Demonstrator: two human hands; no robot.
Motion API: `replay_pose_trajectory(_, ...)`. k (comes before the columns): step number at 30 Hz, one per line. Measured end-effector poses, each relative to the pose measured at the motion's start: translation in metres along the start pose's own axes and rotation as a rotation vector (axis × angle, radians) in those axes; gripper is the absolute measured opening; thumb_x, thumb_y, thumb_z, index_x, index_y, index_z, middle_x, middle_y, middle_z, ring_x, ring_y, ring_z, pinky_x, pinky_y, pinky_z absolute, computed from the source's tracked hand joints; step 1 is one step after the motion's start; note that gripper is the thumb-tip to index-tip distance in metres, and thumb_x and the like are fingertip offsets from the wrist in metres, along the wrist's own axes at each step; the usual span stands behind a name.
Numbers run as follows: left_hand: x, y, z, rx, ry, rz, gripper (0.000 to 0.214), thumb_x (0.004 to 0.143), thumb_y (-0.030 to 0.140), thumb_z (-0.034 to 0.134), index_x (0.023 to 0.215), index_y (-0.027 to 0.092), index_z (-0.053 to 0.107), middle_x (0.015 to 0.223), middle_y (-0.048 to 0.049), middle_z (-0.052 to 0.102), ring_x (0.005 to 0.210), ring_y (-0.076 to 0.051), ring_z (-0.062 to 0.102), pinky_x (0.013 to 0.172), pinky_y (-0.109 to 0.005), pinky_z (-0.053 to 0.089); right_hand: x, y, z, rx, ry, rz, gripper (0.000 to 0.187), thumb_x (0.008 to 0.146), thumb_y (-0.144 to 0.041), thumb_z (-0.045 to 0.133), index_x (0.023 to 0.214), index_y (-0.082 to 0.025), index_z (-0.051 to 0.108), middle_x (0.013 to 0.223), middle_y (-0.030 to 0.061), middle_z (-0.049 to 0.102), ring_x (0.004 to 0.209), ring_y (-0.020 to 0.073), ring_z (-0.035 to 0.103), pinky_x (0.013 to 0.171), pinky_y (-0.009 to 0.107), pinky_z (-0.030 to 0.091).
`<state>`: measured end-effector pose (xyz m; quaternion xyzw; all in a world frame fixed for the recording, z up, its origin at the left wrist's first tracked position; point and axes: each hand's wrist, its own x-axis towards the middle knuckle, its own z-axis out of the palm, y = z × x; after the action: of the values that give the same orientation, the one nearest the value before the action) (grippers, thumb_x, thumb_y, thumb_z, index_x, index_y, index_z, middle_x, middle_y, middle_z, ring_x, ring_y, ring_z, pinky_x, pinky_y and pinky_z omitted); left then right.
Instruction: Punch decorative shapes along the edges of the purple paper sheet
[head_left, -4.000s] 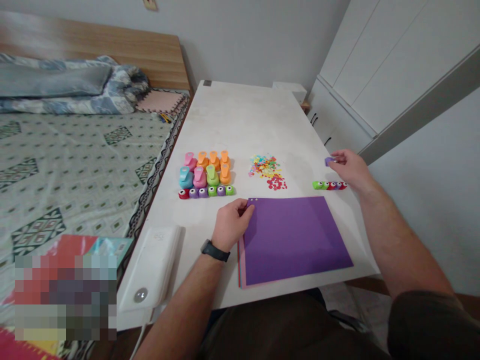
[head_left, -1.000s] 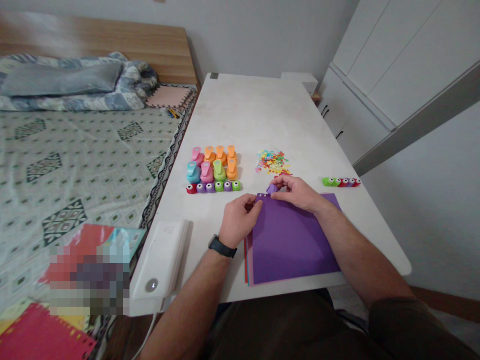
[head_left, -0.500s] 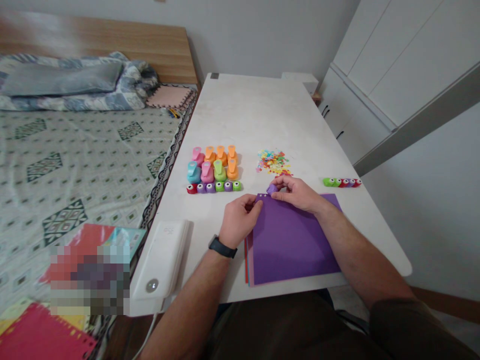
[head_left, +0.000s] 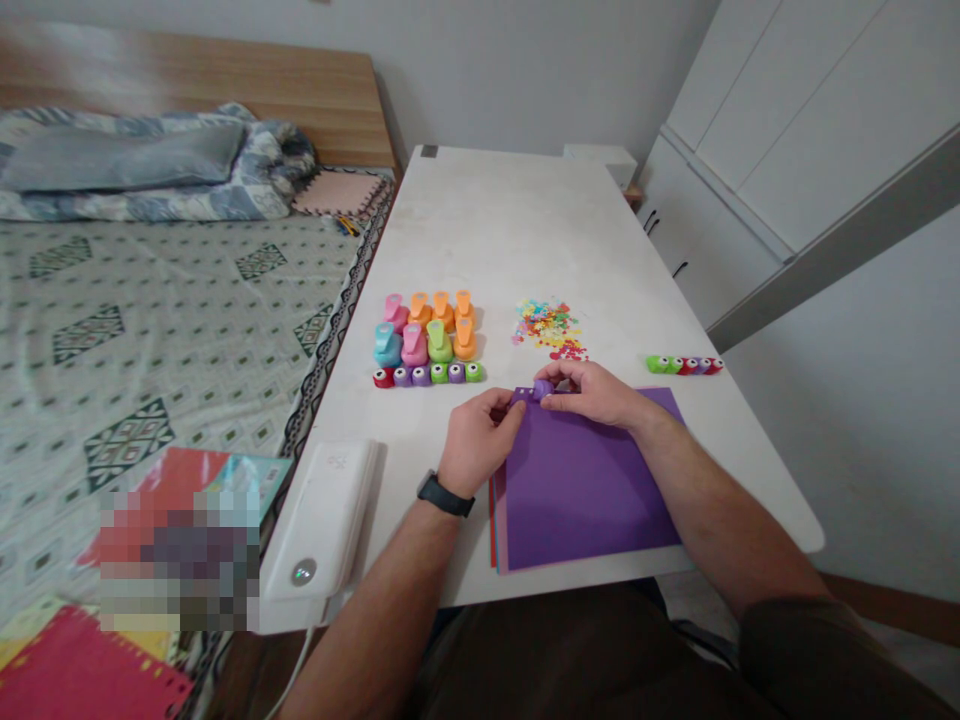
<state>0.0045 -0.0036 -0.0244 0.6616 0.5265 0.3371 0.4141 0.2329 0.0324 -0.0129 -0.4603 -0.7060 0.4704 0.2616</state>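
Observation:
A purple sheet of paper (head_left: 592,480) lies on top of a stack of coloured sheets at the table's near edge. Small punched holes show along its far left edge. My left hand (head_left: 486,430) pinches the sheet's far left corner between thumb and fingers. In my right hand (head_left: 589,392) is a small purple craft punch (head_left: 543,390), set on the sheet's far edge just right of the holes. The fingers curl around the punch and partly hide it. Beyond the right hand lies a pile of small multicoloured paper cutouts (head_left: 551,322).
Left of the cutouts stand rows of larger craft punches (head_left: 427,335), with a row of small punches (head_left: 429,374) in front. More small punches (head_left: 685,366) line up at the right. A white device (head_left: 322,530) with a cable sits at the table's left edge, beside a bed (head_left: 187,320).
The purple punch has turned and come down onto the paper's edge, with my right hand slightly lower. Red cutouts behind the hand are more exposed. My left hand has stayed in place.

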Motion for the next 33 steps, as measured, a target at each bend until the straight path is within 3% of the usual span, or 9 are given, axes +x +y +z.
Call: replay_pose_trajectory(33, -0.0002, 0.0046, -0.0009, -0.017, 0.003, -0.002, 0.028, 0.093, 0.041, 0.06, 0.097, 0.018, 0.075, 0.082, -0.0018, 0.075, 0.068, -0.014, 0.065, 0.062, -0.024, 0.048, -0.0001, 0.0007, 0.0012, -0.04, 0.003, -0.027, 0.031, 0.082, -0.035, 0.073, 0.107, -0.017, 0.068, 0.094, 0.0034, 0.068, 0.076, 0.0135, 0.058, 0.072, 0.028, 0.045)
